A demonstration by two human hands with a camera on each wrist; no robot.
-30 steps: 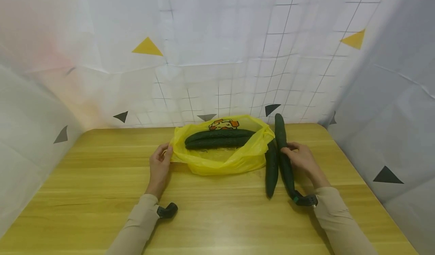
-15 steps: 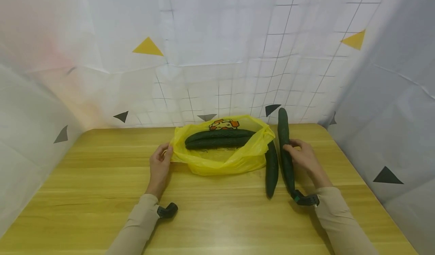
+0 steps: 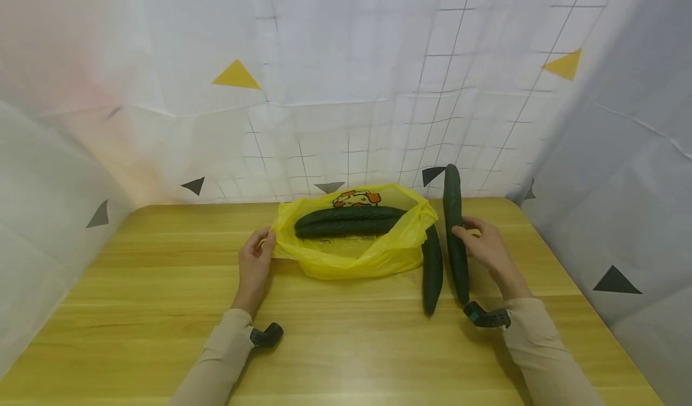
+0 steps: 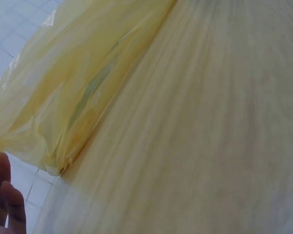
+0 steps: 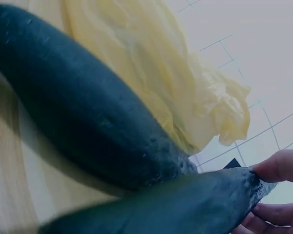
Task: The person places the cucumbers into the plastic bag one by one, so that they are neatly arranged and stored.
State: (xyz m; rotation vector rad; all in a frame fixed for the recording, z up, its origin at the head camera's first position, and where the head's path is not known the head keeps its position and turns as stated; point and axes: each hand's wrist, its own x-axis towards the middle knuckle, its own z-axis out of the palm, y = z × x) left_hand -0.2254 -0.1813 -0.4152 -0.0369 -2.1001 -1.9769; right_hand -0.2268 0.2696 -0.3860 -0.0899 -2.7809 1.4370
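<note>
A yellow plastic bag (image 3: 357, 268) lies on the table with its mouth spread, and two cucumbers (image 3: 346, 221) lie side by side inside it. My left hand (image 3: 256, 265) pinches the bag's left rim between thumb and fingers; part of that hand shows at the lower left of the left wrist view. In my right hand (image 3: 483, 247) a long cucumber (image 3: 453, 202) is gripped near its middle, its far end raised. Another cucumber (image 3: 432, 280) rests on the table against the bag's right side, its far end hidden behind the bag's edge.
The wooden table (image 3: 346, 346) has its back edge just behind the bag. White sheeting (image 3: 346, 63) with grid lines and triangles stands behind and on both sides. Each wrist bears a small black camera.
The right hand has moved slightly right and up with its cucumber, whose far end has risen and come away from the one beside the bag. The left hand and bag have stayed put.
</note>
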